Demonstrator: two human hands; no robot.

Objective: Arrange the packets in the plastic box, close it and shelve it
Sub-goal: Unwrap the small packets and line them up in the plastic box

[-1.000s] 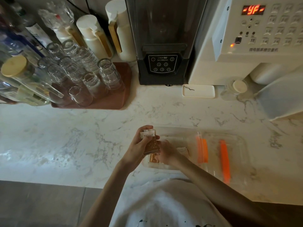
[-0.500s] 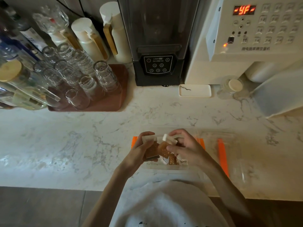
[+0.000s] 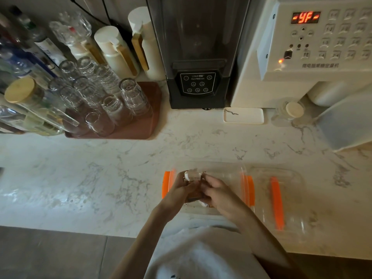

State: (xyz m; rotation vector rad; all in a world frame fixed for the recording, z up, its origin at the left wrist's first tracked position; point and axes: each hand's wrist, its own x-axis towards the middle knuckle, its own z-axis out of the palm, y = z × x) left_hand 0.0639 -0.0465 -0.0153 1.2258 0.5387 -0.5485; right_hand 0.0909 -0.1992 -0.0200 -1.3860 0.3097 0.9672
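Note:
A clear plastic box [image 3: 225,170] with orange side clips sits on the marble counter near its front edge. Its clear lid [image 3: 285,198], with an orange clip, lies flat just right of it. Both hands are over the box's left half. My left hand [image 3: 179,192] and my right hand [image 3: 217,192] together grip a small stack of brown packets [image 3: 193,178] with white tops, held upright inside the box. More packets lie partly hidden under my hands.
A brown tray [image 3: 141,129] of upturned glasses stands at the back left, with bottles [image 3: 26,101] beside it. A black machine [image 3: 197,57] and a white dispenser [image 3: 312,47] line the back. A small white dish [image 3: 243,116] and a lidded jar [image 3: 291,110] sit in front.
The right hand, which half a second ago held a packet apart, has closed in against the left hand's stack. The hands have shifted slightly within the box.

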